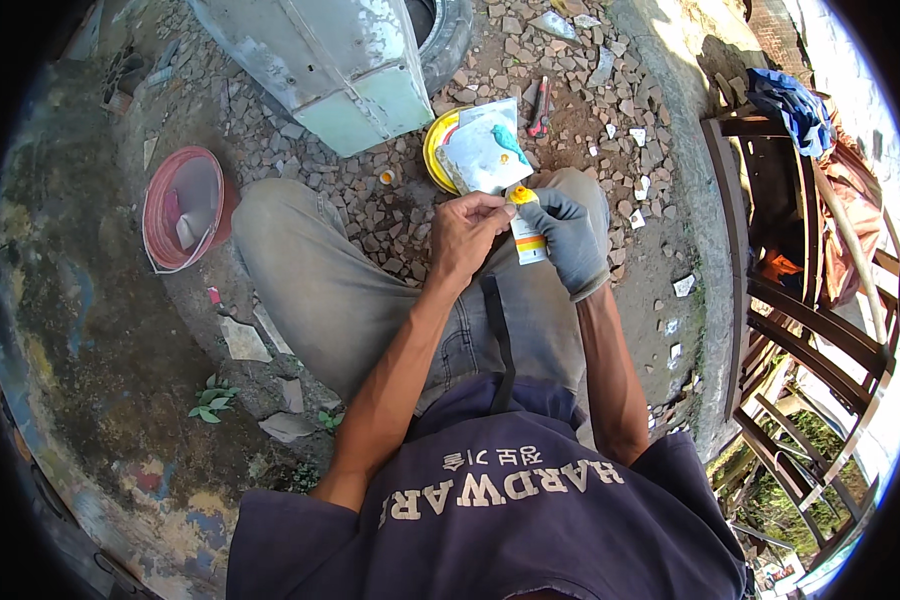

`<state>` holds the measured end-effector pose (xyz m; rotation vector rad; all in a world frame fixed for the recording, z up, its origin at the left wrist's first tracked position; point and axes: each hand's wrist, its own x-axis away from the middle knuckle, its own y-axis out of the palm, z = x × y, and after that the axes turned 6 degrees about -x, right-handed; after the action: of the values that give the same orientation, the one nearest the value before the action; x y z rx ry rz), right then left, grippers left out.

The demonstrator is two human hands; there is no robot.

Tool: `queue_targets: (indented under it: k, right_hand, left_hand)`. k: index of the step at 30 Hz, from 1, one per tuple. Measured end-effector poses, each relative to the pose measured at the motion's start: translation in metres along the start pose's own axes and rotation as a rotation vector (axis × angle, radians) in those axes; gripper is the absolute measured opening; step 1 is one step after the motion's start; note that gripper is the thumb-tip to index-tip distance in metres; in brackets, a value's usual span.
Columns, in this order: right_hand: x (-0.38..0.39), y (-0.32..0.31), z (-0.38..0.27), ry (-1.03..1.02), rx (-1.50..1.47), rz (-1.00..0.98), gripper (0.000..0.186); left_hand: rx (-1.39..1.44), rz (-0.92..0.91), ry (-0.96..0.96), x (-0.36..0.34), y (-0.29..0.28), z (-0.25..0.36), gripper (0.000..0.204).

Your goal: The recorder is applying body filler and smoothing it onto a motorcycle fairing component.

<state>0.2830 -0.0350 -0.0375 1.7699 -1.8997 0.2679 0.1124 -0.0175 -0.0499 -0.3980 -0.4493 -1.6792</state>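
Observation:
A small white tube [530, 246] with yellow and orange bands stands nearly upright over my lap. My right hand [567, 240], in a grey glove, is closed around its side. Bare and pinched, my left hand [464, 232] has thumb and fingertips at the tube's yellow upper end; they partly hide it. Just beyond the hands, a flat pale sheet [473, 166] lies tilted over a round yellow container [434, 150]. On the sheet are a turquoise smear [510, 146] and a small yellow-orange dab [504, 159].
A red-and-black utility knife [541, 108] lies on the rubble beyond the sheet. A pink bucket [226, 200] stands left of my knee. Ahead are a dented pale metal panel [310, 60] and a tire [452, 40]. Wooden furniture [735, 210] stands at right.

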Motion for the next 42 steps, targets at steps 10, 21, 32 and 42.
queue_targets:
  k: [10, 21, 32, 42]
  right_hand:
    - [0.002, 0.01, 0.005, -0.045, -0.05, 0.071, 0.022]
    - [-0.002, 0.009, 0.011, -0.072, 0.004, 0.191, 0.019]
    - [-0.026, -0.005, -0.013, -0.235, 0.837, 0.306, 0.017]
    - [-0.029, 0.005, -0.017, -0.38, 1.169, 0.294, 0.015]
  left_hand:
    - [0.326, -0.009, -0.084, -0.006, 0.01, -0.013, 0.011]
    - [0.129, -0.044, -0.073, -0.006, 0.001, -0.006, 0.026]
    - [-1.001, 0.271, 0.603, -0.045, -0.031, 0.013, 0.091]
    - [-1.043, 0.239, 0.532, -0.05, -0.025, 0.01, 0.1]
